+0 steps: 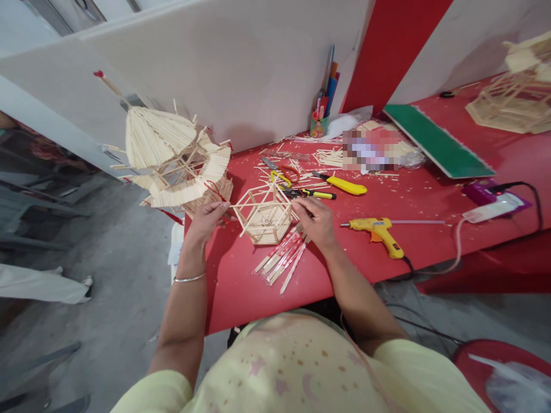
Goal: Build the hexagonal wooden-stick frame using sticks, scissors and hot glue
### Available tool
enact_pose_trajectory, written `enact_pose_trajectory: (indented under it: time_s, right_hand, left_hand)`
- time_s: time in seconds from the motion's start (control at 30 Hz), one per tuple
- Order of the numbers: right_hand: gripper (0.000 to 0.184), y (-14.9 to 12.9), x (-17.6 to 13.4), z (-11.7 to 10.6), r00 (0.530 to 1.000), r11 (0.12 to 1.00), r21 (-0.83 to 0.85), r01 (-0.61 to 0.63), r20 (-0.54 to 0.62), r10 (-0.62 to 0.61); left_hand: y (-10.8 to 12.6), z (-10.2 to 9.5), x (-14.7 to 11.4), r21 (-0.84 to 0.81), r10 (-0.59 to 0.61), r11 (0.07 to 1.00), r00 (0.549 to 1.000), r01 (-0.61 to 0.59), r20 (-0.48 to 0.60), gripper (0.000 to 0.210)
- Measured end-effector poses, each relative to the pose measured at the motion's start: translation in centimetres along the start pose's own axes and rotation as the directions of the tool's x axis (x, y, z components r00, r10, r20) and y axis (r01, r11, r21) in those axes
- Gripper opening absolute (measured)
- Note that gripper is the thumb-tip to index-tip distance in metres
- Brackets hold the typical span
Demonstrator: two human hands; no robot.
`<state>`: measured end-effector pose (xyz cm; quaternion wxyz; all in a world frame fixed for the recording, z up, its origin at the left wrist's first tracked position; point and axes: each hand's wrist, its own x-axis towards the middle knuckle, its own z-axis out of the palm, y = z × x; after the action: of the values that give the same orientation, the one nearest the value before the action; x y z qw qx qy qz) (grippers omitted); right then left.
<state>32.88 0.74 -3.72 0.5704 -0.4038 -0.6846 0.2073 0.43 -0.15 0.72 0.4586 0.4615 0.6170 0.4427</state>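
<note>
A small hexagonal frame of thin wooden sticks (269,226), with a slatted base, is between my two hands at the red table's near left part. My left hand (209,219) pinches the left end of a stick at its upper edge. The fingers of my right hand (317,221) are closed at the right end, partly hiding what they hold. Below the frame lie several wooden sticks in clear and red wrappers (282,258). Just behind it are yellow-and-black pliers (318,194) and red-handled scissors (288,172).
A larger stick pagoda (172,158) stands at left, close to my left hand. A yellow glue gun (379,228) and its cord lie at right, near a purple power strip (495,198). Behind are a yellow cutter (346,184), a pen cup (318,125) and a green board (437,140).
</note>
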Motion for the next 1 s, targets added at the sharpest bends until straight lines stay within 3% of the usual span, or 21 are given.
enact_pose_trajectory:
  time_s: [1.0]
  right_hand:
    - [0.022, 0.02, -0.02, 0.00, 1.000, 1.000, -0.005, 0.003, -0.002, -0.003]
  left_hand:
    - [-0.05, -0.02, 0.08, 0.002, -0.013, 1.000, 1.000, 0.013, -0.014, 0.048]
